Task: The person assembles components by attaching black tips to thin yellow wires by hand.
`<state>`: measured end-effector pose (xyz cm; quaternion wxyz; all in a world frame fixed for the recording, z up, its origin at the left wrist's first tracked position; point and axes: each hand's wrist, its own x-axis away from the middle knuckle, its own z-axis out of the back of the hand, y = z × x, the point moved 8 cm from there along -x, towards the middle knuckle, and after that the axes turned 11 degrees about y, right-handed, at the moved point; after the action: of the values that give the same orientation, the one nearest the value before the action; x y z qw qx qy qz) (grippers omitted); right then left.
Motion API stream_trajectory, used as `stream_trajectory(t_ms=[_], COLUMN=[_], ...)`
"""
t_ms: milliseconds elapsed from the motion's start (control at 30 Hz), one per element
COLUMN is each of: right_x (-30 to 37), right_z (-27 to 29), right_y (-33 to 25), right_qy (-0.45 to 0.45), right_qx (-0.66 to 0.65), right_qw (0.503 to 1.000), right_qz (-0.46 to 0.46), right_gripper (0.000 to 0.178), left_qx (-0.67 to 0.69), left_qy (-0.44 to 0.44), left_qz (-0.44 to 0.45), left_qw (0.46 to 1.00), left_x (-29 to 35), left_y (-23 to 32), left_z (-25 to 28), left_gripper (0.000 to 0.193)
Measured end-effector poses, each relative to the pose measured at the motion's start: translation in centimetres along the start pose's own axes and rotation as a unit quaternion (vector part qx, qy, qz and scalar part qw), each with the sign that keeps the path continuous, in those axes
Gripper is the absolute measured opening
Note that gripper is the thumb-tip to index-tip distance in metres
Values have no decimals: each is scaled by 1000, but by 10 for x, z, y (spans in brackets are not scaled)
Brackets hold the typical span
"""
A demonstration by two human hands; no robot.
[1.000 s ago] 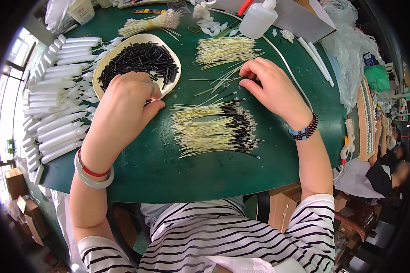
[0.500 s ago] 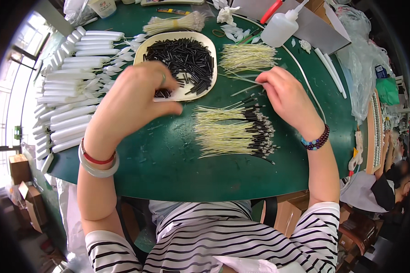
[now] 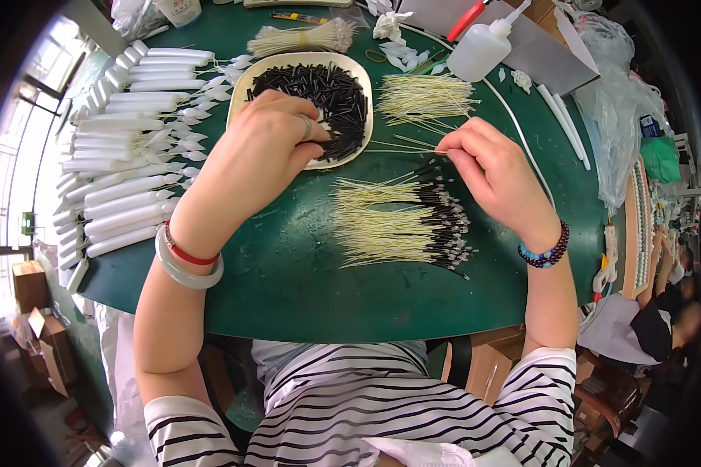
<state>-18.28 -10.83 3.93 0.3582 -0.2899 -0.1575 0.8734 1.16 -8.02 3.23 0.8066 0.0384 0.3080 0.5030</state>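
My left hand (image 3: 276, 140) reaches over a cream tray (image 3: 245, 80) heaped with short black tubes (image 3: 308, 86). Its thumb and fingers are drawn together at the tray's near edge, and what lies between the tips is too small to make out. My right hand (image 3: 487, 167) pinches thin pale wires (image 3: 401, 148) between thumb and forefinger; they point left toward the tray. Just beyond it lies a pile of plain pale wires (image 3: 424, 97). Nearer me is a pile of wires with black-sleeved ends (image 3: 397, 226), the sleeves toward the right.
White candle-shaped sticks (image 3: 125, 210) with flame-shaped tips are stacked on the left. A bundle of wires (image 3: 304, 37) lies behind the tray. At the back right stand a white squeeze bottle (image 3: 479, 50) and a grey box (image 3: 549, 58). A white cable (image 3: 522, 132) curves past my right hand.
My left hand has moved right and deeper over the tray, its fingers closing together. The right hand has shifted slightly, and the wires in it now point more level to the left.
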Motion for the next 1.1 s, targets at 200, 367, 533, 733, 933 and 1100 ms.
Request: stream_trajectory(t_ms=[200,367,533,733,933,1100], right_x=[-1,0,0,7,6,5], right_z=[14,18,16,2,11,9], right_y=[9,12,-6,-66,-57,-56], right_qy=[46,58,35,98,137,115], right_qx=[-23,-53,-87,159,17,-44], right_qw=[999,997,995,957,983,988], right_qz=[-13,-29,-31,221,123,97], right_gripper=[7,7,6,19,15,11], left_qx=[-38,10,111,141,310,377], left_qy=[40,136,59,42,2,-17], left_qz=[-26,-32,-129,-126,150,266], left_qw=[998,990,984,981,939,887], left_x=[-4,-8,1,8,10,13], left_y=[3,20,59,74,47,40], left_z=[4,25,-1,-6,-6,-16], left_gripper=[7,7,13,14,6,13])
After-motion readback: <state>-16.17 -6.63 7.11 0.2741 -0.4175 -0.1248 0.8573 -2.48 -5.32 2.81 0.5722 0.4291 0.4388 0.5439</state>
